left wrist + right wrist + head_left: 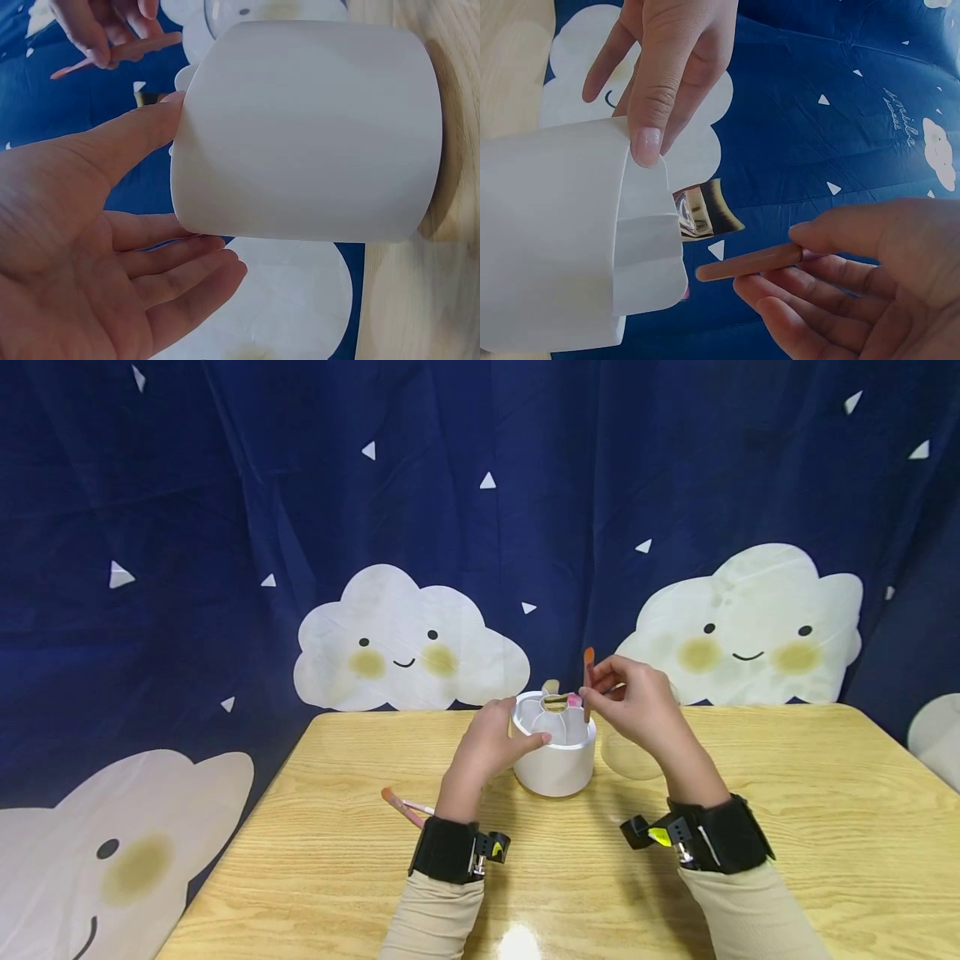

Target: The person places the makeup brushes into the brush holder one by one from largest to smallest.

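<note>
A white round brush holder [553, 772] with divided compartments stands upright on the table. My left hand [487, 739] grips its rim from the left, thumb at the near edge and fingers at the far side. Between thumb and fingertips, my right hand [637, 702] pinches a makeup brush [588, 670], its orange bristles pointing up. In the right wrist view the brush's rounded handle end [712, 271] is near the white divider insert [651, 225]. A wide brush head [705, 211] with dark bristles and a shiny ferrule sticks out of the holder.
To the left of the holder, a brush with orange bristles [401, 807] lies on the wooden table [570, 877] beside a thin white-handled one [418, 807]. A clear round piece [630, 760] is at the holder's right. A dark blue curtain [480, 527] hangs behind the table.
</note>
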### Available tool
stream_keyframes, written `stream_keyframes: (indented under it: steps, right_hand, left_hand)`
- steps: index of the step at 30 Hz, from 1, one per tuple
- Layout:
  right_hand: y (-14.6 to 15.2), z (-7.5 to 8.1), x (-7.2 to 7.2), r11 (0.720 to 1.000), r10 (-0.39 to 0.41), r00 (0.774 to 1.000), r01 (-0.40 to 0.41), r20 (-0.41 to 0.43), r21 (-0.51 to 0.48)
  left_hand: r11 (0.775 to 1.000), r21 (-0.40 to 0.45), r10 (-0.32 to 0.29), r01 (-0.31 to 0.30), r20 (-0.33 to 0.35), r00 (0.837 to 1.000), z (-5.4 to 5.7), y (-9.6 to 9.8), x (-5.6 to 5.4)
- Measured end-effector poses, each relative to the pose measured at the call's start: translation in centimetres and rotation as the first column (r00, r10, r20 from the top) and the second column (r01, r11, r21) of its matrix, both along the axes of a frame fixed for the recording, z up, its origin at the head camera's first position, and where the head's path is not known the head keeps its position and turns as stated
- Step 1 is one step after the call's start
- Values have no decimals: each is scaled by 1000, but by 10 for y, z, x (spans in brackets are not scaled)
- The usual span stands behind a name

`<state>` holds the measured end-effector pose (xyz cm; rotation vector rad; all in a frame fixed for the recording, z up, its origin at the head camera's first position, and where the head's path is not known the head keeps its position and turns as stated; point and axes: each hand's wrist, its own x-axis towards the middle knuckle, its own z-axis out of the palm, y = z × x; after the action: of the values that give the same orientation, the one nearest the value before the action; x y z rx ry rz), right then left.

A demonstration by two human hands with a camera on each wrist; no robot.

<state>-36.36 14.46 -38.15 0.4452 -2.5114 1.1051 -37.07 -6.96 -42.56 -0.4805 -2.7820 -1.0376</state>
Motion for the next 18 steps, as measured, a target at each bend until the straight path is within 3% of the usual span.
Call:
stream_keyframes:
  steps: [5, 18]
  right_hand:
    - [-2, -3, -1, 1000, 0, 1000, -1, 17, 2]
    - [-3, -4, -2, 1000, -1, 1000, 0, 15, 27]
  left_hand:
    - [999, 17, -35, 35, -29, 999, -2, 0, 0]
    - [1000, -16, -7, 7, 0, 1000, 1, 1, 1]
